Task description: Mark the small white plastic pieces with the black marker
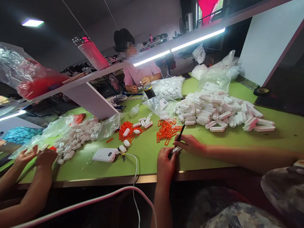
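Note:
My left hand (pixel 165 160) is closed around a small white plastic connector housing (pixel 176 149) near the table's front edge. In my right hand (pixel 189 144) is a slim black pen-like tool (pixel 180 133), pinched upright with its lower end at the white housing. The tool's tip is too small to make out. Just beyond my hands lies a loose pile of orange rectangular frames (pixel 166 134). A large heap of white connector housings (pixel 209 109) spreads behind and to the right of my right hand.
A white power bank (pixel 104 155) with a white cable (pixel 136 164) lies to my left. Beyond it is a second orange pile (pixel 127 131). A co-worker's hands (pixel 46 156) work at far left; another person (pixel 142 74) sits opposite. A shelf with a lamp (pixel 180 47) crosses above.

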Demonstrator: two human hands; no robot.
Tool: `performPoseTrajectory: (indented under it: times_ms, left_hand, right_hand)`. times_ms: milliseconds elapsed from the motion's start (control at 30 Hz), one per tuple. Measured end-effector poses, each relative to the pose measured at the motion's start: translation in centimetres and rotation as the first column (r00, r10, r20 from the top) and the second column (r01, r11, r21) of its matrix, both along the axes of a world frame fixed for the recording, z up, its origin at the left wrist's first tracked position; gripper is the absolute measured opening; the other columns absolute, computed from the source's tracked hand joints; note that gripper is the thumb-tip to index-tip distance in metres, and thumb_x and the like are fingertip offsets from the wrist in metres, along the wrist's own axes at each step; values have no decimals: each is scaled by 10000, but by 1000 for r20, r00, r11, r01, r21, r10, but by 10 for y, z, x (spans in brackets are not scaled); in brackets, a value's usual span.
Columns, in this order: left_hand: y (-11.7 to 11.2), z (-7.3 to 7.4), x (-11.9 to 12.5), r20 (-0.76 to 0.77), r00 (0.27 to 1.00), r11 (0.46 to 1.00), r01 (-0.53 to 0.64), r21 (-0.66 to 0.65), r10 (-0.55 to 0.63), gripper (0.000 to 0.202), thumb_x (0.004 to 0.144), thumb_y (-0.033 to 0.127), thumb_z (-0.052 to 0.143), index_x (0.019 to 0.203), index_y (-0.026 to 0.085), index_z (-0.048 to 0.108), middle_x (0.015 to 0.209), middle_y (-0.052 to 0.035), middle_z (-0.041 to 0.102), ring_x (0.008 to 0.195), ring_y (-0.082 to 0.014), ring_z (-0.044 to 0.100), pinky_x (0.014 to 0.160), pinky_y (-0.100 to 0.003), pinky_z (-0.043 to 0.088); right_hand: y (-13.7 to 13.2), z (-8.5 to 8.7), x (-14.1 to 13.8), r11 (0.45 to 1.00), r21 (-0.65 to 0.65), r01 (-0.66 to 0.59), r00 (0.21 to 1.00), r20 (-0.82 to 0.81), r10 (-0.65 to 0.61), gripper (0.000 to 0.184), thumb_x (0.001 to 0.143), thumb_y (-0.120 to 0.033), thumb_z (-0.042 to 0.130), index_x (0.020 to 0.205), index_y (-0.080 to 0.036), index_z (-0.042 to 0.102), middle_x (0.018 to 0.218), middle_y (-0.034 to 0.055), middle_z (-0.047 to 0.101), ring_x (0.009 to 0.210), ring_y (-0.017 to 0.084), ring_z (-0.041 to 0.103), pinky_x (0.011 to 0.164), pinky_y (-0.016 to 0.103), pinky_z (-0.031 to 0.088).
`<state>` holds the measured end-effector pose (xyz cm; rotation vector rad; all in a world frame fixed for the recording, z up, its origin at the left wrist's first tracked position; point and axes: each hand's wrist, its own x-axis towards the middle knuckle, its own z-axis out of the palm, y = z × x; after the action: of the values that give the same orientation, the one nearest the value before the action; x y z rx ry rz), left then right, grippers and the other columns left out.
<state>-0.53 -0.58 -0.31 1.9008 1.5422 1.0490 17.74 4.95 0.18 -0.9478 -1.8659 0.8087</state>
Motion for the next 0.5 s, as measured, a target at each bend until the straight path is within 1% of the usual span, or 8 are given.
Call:
performPoseTrajectory:
  times_ms: [200,500]
  left_hand:
    - [-1,1,0,-3,1000,1000,0,-5,0,111,906,182,716,1005,229,736,955,-32,693,934,-216,654,871,-350,513]
    - [-1,1,0,9,1000,1000,4,-12,-4,114,912,195,702,1019,224,734,967,-37,690,943,-216,647,885,-359,513]
  right_hand:
    - [-2,-1,0,997,-76,-17,997,-79,11,458,1001,-628,537,865,-208,661,770,31,714,682,176,623,663,276,493]
    - [-1,-1,0,994,-111,-6,997,-81,-3,491,987,-657,552,873,-194,668,775,29,727,682,165,616,662,266,500]
